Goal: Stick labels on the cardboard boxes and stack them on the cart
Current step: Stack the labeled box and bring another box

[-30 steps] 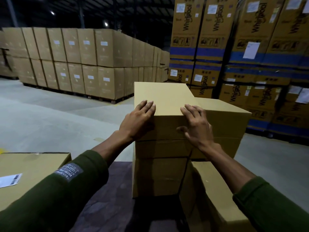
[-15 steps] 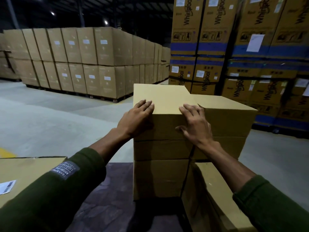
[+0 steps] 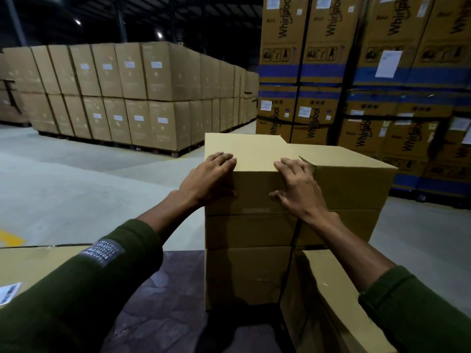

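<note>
A stack of plain cardboard boxes stands on the dark cart deck (image 3: 163, 309) in front of me. The top box (image 3: 254, 154) sits at the left of the stack, level with a neighbouring box (image 3: 356, 184) on its right. My left hand (image 3: 209, 179) rests over the top box's near left corner, fingers straight on the lid. My right hand (image 3: 298, 189) presses flat on its near right edge, fingers over the lid and thumb on the front face. A lower box (image 3: 331, 296) stands at the near right.
A box (image 3: 38, 266) with a white barcode label (image 3: 9, 293) lies at the near left. Pallets of brown cartons (image 3: 142, 95) fill the far left. Tall printed appliance cartons (image 3: 369, 72) rise at the right. Bare concrete floor (image 3: 76, 179) lies between.
The view has tilted up slightly and the stack appears a little lower in frame. Both hands stay on the top box's near edge, barely shifting.
</note>
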{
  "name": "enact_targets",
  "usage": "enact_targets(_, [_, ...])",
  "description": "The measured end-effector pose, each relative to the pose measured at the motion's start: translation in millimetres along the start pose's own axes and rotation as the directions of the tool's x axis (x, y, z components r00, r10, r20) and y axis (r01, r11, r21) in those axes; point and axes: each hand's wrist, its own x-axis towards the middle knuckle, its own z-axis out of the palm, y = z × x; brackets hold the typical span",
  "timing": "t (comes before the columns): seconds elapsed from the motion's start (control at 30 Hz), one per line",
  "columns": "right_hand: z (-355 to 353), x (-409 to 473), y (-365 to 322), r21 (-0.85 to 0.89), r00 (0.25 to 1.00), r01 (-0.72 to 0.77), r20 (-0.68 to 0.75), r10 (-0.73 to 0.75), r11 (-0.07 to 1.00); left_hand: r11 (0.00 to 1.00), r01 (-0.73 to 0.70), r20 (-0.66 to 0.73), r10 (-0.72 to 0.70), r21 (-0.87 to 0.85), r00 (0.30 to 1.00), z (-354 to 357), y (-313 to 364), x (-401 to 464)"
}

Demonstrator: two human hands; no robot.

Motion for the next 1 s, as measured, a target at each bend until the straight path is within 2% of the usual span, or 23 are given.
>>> enact_targets(0.3, [-3.5,8.8,3.4,-0.125,0.993,-0.049,0.102,0.062,0.991,0.999,0.022,0.013,-0.022,0.047,1.000,-3.7,8.6,13.7])
enact_targets(0.63, [-3.2,18.6,0.2,-0.177,0.989,-0.040,0.136,0.065,0.983,0.997,0.067,0.044,-0.069,0.042,0.997,-3.5,3.9,11.2])
enact_targets(0.83, [-0.2,10.1,-3.3,-0.225,0.997,-0.075,0.016,0.080,0.971,0.988,0.092,0.038,-0.098,0.126,0.994,-5.8,6.5,-3.5])
enact_targets(1.0, [0.1,-4.3,-5.5,-0.148,0.995,-0.069,-0.086,0.056,0.987,0.983,0.125,-0.014,-0.125,0.136,0.992,-8.0,13.5,-22.8])
